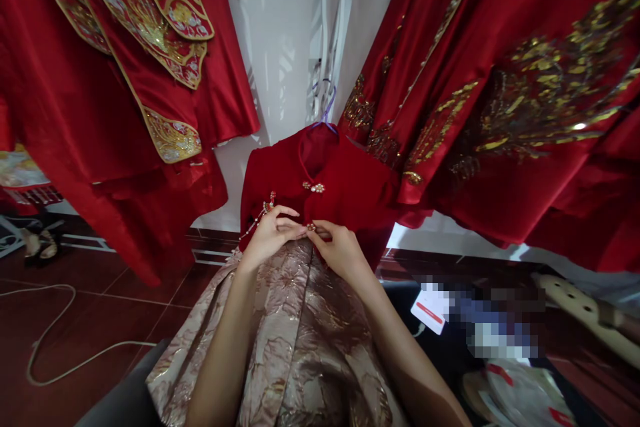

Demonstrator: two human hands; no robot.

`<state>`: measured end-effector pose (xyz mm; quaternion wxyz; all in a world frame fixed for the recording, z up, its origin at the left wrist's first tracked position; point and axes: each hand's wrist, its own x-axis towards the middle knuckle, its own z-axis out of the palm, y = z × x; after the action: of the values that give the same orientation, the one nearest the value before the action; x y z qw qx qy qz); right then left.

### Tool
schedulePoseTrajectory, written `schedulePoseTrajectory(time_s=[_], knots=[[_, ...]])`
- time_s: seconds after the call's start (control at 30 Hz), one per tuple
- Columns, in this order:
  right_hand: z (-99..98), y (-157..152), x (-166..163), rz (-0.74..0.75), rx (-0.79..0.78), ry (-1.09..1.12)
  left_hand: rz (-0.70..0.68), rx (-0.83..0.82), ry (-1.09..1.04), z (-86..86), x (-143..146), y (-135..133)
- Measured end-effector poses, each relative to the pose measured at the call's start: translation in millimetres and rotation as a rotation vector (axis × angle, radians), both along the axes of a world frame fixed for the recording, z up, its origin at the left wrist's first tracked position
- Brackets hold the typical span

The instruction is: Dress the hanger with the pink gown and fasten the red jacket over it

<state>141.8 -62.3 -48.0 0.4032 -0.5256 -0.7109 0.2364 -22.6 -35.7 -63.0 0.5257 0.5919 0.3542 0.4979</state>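
The dress [365, 177] is hanging from a purple hanger [327, 110] straight ahead of the person, its red top facing them and its brocade skirt [275, 327] spreading down beneath both forearms. A beaded brooch [314, 187] is sitting just below the collar, and a beaded tassel [271, 202] is showing just beyond the left hand [273, 235]. That hand is reaching to the waist, its thumb and forefinger drawing together right beside a small clasp [311, 228]; whether they are gripping anything, I cannot tell. The right hand [341, 250] is coming in from the other side, pinching the clasp between thumb and forefinger, below the brooch and near the skirt's top edge. Red gowns with gold decoration are hanging on both sides, left [75, 127] and right [505, 194]. A lit screen [430, 307] is lying near the right forearm, and a cable [75, 294] is curling across the floor [110, 320].
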Motion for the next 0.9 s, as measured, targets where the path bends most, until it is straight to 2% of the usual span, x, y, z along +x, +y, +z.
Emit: schedulePoseTrajectory(time_s=[0.1,0.23,0.3,0.43,0.53,0.7,0.9], knots=[[2.3,-1,3,0.015,0.004,0.051,0.122,0.057,0.053,-2.7,-5,4],[1.1,-1,4,0.019,0.009,0.131,0.551,0.289,0.119,-15.6,-19,24],[-1.1,2,2,0.034,0.012,0.166,0.671,0.339,0.119,-23.5,-26,36],[-5.5,19,-7,0.061,0.061,0.219,0.548,0.287,0.057,-32.6,-27,54],[-6.2,41,-17,0.081,0.111,0.232,0.535,0.259,-0.020,-33.2,-22,59],[-4.0,74,-39,0.064,0.128,0.233,0.524,0.168,-0.122,-29.5,-19,54],[-8.1,84,-55,0.015,0.139,0.160,0.485,0.138,-0.208,-21.5,-17,45]])
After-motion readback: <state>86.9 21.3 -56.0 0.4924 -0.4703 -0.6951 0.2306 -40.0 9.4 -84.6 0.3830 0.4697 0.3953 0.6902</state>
